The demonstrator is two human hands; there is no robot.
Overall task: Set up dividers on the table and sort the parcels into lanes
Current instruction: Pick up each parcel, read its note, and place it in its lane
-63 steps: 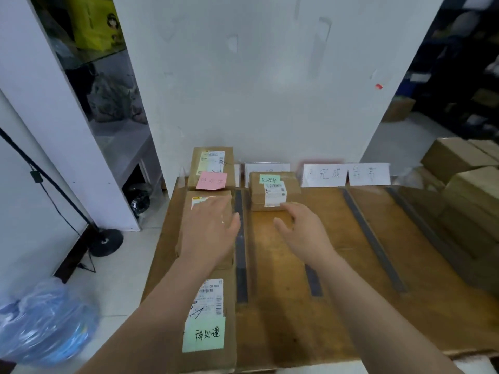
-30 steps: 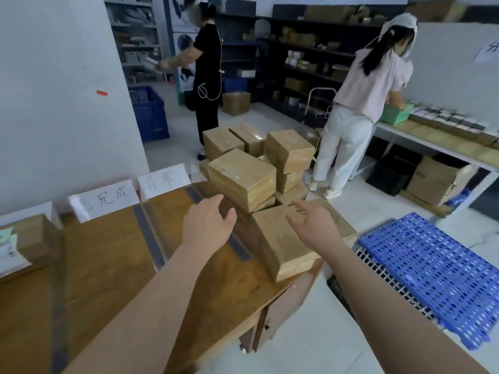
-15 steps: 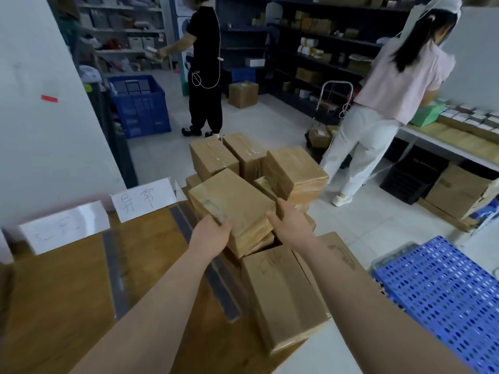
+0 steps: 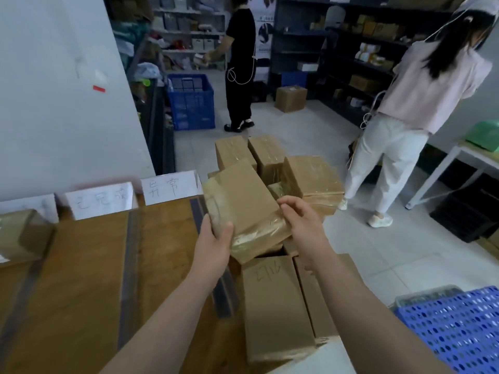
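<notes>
A taped brown cardboard parcel (image 4: 244,203) is lifted off the pile of parcels (image 4: 310,176) at the right end of the wooden table (image 4: 89,279). My left hand (image 4: 216,244) grips its near left corner, thumb on top. My right hand (image 4: 302,225) holds its near right edge with curled fingers. Dark tape dividers (image 4: 129,260) run along the tabletop as lane borders. White paper lane labels (image 4: 170,187) stand against the wall at the table's far edge. One sorted parcel (image 4: 19,236) lies in a lane at the far left.
Two flat boxes (image 4: 275,306) lie at the table's near right corner. A person in a pink top (image 4: 421,103) stands close on the right, another in black (image 4: 240,63) farther back. A blue crate (image 4: 191,101), dark shelving and a blue pallet (image 4: 459,327) surround the floor.
I turned from the left lanes to the parcel pile on the right. Both hands reached out, took hold of the top parcel and raised it off the stack.
</notes>
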